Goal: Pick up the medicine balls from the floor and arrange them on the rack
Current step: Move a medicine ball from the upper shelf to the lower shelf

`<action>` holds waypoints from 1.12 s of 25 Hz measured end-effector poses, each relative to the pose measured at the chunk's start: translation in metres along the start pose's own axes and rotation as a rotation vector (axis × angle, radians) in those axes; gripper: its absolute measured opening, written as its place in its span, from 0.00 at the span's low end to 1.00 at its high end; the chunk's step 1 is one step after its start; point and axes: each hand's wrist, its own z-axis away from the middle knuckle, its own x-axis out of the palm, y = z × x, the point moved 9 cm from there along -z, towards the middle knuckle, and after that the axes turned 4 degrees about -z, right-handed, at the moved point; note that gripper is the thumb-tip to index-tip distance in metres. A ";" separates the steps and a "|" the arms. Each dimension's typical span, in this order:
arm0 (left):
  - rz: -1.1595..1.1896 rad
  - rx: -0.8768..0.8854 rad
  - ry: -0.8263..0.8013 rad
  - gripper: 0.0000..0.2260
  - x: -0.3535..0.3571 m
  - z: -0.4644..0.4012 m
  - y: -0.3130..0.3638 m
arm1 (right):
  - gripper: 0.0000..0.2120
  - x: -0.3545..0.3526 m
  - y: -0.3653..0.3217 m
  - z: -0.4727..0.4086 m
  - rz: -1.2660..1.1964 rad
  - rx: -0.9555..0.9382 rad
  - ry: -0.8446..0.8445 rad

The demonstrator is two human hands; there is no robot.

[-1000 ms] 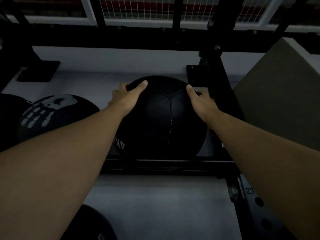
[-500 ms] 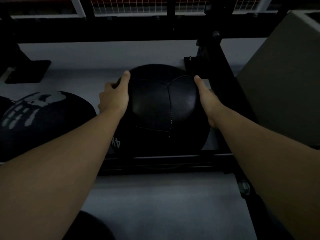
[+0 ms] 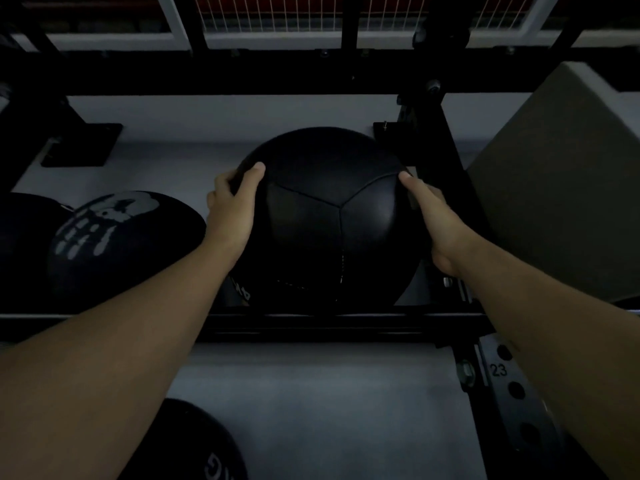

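Observation:
A large black medicine ball (image 3: 322, 216) with stitched panels sits on the black rack rail (image 3: 346, 322) at the rack's right end. My left hand (image 3: 230, 209) cups its left side, thumb on top. My right hand (image 3: 438, 221) presses flat against its right side, between the ball and the rack's upright. To the left on the same level rests a second black medicine ball (image 3: 117, 244) with a pale hand print. Another black ball (image 3: 194, 448) with pale lettering lies low at the bottom, partly cut off by my left forearm.
A black rack upright (image 3: 446, 168) stands close to the right of the held ball, with a numbered, perforated post (image 3: 512, 389) lower down. A big grey box (image 3: 568, 188) fills the right. Grey floor (image 3: 329, 410) lies below the rail. A wire mesh fence (image 3: 277, 12) runs behind.
My left hand slid from the ball's top down to its left side and wraps it more. The right hand stays on the right side. The view shifted slightly.

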 end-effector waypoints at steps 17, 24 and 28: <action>0.530 -0.372 -0.271 0.42 -0.045 0.073 0.027 | 0.48 0.005 -0.086 0.135 -0.030 -0.055 0.199; 0.575 -0.399 -0.179 0.47 -0.080 0.138 0.024 | 0.30 -0.010 -0.097 0.233 -0.036 -0.102 0.352; 0.546 -0.465 -0.120 0.48 -0.088 0.197 0.019 | 0.17 -0.030 -0.084 0.281 -0.069 -0.020 0.363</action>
